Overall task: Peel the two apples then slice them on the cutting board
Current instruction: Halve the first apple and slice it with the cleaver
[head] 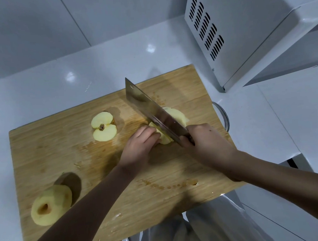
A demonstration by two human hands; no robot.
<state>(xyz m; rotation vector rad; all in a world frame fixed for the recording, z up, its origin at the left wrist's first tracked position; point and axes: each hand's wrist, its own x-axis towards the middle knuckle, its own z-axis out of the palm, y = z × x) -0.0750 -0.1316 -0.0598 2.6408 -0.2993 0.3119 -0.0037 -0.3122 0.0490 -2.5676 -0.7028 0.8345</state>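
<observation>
Apple half [174, 114], peeled, probably firm but slippery with juice, is sitting on the cutting board [64, 149] just past the left hand [139, 146], whose curled fingers are steadying its near side while the right hand [201, 138] is gripping the cleaver [150, 108] cutting into it.

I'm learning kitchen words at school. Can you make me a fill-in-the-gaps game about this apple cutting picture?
1. The right hand grips the cleaver, while the left hand steadies an apple piece on the ____ cutting board.
2. The apple half lies with its cut face pointing ____.
3. The whole peeled apple sits at the board's ____ end.

Missing words: wooden; up; left.
</observation>
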